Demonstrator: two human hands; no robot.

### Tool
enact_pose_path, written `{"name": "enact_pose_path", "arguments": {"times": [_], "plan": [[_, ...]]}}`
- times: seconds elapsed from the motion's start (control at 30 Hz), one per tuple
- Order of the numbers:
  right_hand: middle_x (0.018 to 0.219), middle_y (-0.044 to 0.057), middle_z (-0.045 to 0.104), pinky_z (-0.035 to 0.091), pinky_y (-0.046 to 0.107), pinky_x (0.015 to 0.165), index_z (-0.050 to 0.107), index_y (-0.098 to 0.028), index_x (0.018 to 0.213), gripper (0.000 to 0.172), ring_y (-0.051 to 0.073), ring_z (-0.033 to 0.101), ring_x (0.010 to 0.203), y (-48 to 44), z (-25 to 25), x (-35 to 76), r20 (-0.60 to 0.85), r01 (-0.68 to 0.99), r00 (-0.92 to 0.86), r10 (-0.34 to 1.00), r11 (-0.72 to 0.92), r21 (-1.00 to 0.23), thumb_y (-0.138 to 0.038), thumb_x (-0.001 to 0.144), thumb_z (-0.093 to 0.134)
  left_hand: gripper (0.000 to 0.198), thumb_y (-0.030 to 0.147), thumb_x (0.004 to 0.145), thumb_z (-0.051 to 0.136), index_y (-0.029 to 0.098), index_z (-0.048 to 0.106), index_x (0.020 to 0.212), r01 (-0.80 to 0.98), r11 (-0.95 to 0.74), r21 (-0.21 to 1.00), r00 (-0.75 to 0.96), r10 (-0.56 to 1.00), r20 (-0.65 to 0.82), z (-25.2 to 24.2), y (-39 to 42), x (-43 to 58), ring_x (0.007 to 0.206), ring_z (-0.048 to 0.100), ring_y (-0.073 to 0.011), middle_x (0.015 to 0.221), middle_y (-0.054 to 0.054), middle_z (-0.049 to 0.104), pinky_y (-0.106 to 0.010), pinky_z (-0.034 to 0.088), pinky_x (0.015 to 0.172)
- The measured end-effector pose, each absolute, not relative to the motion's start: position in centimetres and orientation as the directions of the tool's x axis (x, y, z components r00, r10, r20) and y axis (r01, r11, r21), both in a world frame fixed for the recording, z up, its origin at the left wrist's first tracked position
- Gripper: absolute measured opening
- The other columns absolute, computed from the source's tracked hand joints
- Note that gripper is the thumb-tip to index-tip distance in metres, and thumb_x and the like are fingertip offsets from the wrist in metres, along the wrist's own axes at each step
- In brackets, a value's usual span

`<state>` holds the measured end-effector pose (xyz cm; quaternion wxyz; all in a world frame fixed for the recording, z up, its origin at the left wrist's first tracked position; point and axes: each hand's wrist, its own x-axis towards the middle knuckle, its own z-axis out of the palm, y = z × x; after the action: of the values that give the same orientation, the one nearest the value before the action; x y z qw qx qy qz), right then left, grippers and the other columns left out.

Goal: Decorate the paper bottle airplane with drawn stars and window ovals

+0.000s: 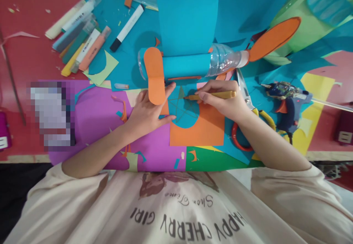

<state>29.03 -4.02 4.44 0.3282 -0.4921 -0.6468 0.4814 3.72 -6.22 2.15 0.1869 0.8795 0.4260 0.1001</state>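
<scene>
My right hand [223, 98] is closed around a yellow marker [220, 95], its tip on the blue paper. A star outline [184, 106] is drawn there in yellow, and its top point looks coloured in. My left hand [149, 111] lies open, thumb and index finger spread at the left edge of the blue paper [189, 122]. Just beyond both hands is a plane made from a plastic bottle [224, 58] wrapped in blue paper, with a large blue wing [187, 16]. Its orange rounded tail piece [156, 75] covers part of my left fingers.
Several markers [79, 41] lie at the upper left, and a black-and-white marker [127, 27] rests apart from them. Scissors [244, 126] sit under my right wrist. A glue gun [289, 108] is at the right. Orange paper [211, 130] and purple paper [96, 119] cover the near table.
</scene>
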Motion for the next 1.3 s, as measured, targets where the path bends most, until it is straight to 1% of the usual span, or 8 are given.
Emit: {"name": "enact_pose_path", "arguments": {"times": [0.13,0.23,0.47,0.6,0.8,1.0,1.2,1.3], "plan": [[0.059,-0.002,0.067,0.049,0.026,0.052,0.066,-0.021,0.066,0.039,0.01,0.06,0.052,-3.91,4.29,28.92,-0.027,0.276,-0.237,0.971,0.041,-0.96,-0.056,0.082,0.07,0.074,0.048,0.097,0.056,0.019,0.022,0.156,0.696,-0.603,0.391,0.63,0.773,0.071,2.04,-6.3,3.55,0.14,0.045,-0.0337,0.15,-0.018,0.049,-0.043,0.033,0.11],[0.057,-0.003,0.067,0.05,0.026,0.053,0.064,-0.021,0.065,0.039,0.01,0.061,0.051,-3.88,4.11,28.83,-0.003,0.259,-0.224,0.975,0.057,-0.964,-0.057,0.082,0.07,0.073,0.047,0.097,0.057,0.018,0.024,0.155,0.689,-0.616,0.381,0.633,0.768,0.095,1.94,-6.29,3.5,0.14,0.046,-0.0339,0.15,-0.018,0.049,-0.043,0.033,0.109],[0.061,-0.002,0.068,0.048,0.024,0.05,0.064,-0.021,0.07,0.031,0.01,0.062,0.054,-4.03,4.29,28.89,0.001,0.301,-0.265,0.964,0.084,-0.95,-0.047,0.085,0.071,0.075,0.048,0.097,0.057,0.02,0.02,0.157,0.691,-0.598,0.406,0.632,0.773,0.063,1.97,-6.22,3.6,0.141,0.044,-0.034,0.152,-0.016,0.047,-0.044,0.033,0.111],[0.062,-0.001,0.068,0.047,0.025,0.049,0.065,-0.021,0.069,0.03,0.011,0.06,0.054,-4.05,4.38,29.0,-0.014,0.334,-0.278,0.96,0.083,-0.939,-0.046,0.085,0.07,0.077,0.048,0.097,0.058,0.021,0.019,0.158,0.695,-0.596,0.401,0.63,0.774,0.06,1.96,-6.23,3.59,0.141,0.043,-0.0338,0.152,-0.016,0.047,-0.044,0.033,0.111],[0.058,-0.002,0.066,0.046,0.024,0.049,0.064,-0.021,0.065,0.027,0.01,0.059,0.052,-4.03,4.32,28.91,0.006,0.298,-0.258,0.966,0.085,-0.951,-0.038,0.085,0.071,0.076,0.048,0.096,0.058,0.02,0.022,0.157,0.704,-0.589,0.398,0.628,0.777,0.041,2.04,-6.23,3.64,0.142,0.043,-0.0337,0.152,-0.017,0.047,-0.044,0.033,0.111],[0.059,-0.002,0.067,0.047,0.023,0.05,0.064,-0.02,0.067,0.027,0.01,0.06,0.052,-3.99,4.52,28.85,-0.008,0.283,-0.254,0.967,0.067,-0.957,-0.039,0.085,0.07,0.076,0.048,0.096,0.058,0.019,0.023,0.157,0.715,-0.578,0.394,0.622,0.783,0.019,2.12,-6.28,3.74,0.142,0.043,-0.0342,0.152,-0.017,0.047,-0.044,0.032,0.112],[0.059,-0.002,0.066,0.046,0.024,0.051,0.065,-0.02,0.065,0.023,0.01,0.058,0.052,-3.95,4.68,29.05,-0.047,0.323,-0.252,0.967,0.038,-0.946,-0.033,0.084,0.07,0.077,0.048,0.097,0.058,0.02,0.02,0.157,0.699,-0.6,0.388,0.634,0.772,0.051,2.12,-6.26,3.7,0.142,0.043,-0.0334,0.151,-0.017,0.048,-0.044,0.033,0.112],[0.06,-0.001,0.066,0.048,0.026,0.053,0.065,-0.021,0.065,0.025,0.011,0.059,0.054,-3.94,4.56,29.15,-0.05,0.334,-0.253,0.966,0.039,-0.942,-0.036,0.085,0.069,0.078,0.047,0.096,0.059,0.021,0.019,0.158,0.699,-0.594,0.399,0.631,0.774,0.047,2.16,-6.25,3.68,0.142,0.043,-0.0339,0.152,-0.017,0.048,-0.045,0.033,0.112]]}}
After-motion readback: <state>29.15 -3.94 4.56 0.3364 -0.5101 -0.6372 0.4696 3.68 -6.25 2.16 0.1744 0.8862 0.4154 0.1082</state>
